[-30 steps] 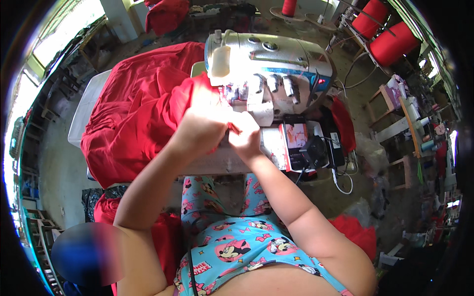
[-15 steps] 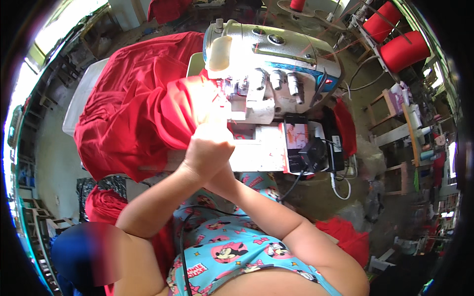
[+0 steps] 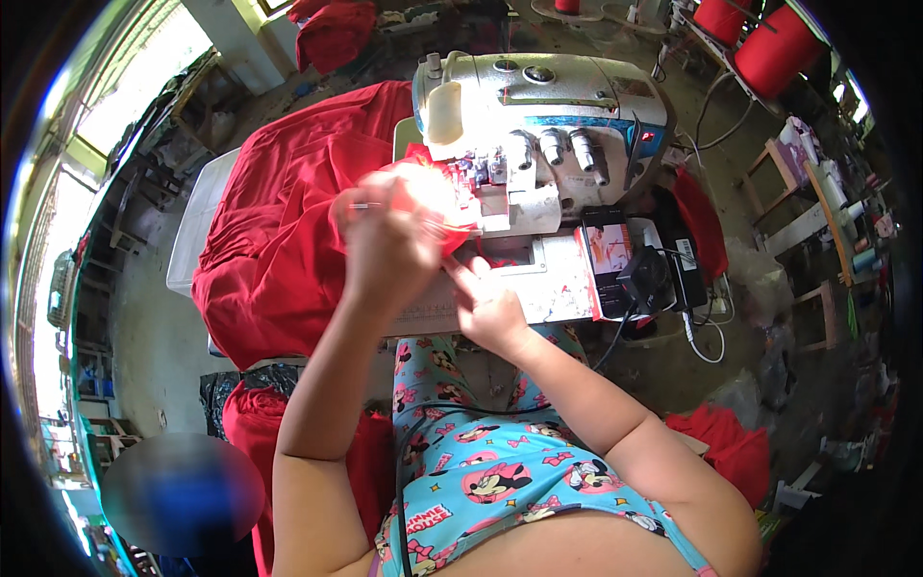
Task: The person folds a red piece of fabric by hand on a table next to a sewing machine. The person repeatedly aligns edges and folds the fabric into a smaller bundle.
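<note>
Red fabric (image 3: 288,221); two hands (image 3: 389,245)

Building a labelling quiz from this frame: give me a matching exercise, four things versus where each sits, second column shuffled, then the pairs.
Things:
1. left hand
2. right hand
3. sewing machine
4. phone

Places:
A. on the table's right part, beside the machine base
B. raised, gripping the red fabric at the machine's left end
C. fingers stretched flat on the white table top
D. at the back of the table, pale body with knobs on top

Pairs: 1-B, 2-C, 3-D, 4-A
</note>
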The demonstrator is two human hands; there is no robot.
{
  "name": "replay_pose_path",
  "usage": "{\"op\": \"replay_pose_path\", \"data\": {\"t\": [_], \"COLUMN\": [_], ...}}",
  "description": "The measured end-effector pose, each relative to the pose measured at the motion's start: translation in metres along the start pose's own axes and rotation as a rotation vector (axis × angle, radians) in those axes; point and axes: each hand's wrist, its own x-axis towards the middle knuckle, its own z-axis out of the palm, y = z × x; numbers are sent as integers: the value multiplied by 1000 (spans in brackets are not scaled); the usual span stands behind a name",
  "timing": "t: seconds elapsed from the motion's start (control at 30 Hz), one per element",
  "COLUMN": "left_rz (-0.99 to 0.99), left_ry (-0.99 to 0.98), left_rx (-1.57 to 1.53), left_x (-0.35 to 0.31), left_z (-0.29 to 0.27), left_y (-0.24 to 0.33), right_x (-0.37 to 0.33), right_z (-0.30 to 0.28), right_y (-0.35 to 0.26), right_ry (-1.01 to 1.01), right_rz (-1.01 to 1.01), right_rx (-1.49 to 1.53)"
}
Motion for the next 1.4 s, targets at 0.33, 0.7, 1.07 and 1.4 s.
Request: {"op": "replay_pose_path", "data": {"t": [0.33, 0.7, 1.07, 1.4], "left_rz": [-98, 158, 583, 511], "left_ry": [-352, 301, 17, -379], "left_rx": [-687, -133, -123, -100], "left_x": [-88, -60, -41, -54], "left_z": [-25, -29, -96, -35], "left_y": [-13, -67, 6, 21], "right_x": [-16, -13, 62, 38], "right_z": [5, -11, -25, 66], "right_y": [47, 37, -63, -7], "right_ry": [91, 96, -778, -2], "right_rz": [88, 280, 243, -160], "right_rx": [42, 297, -259, 199]}}
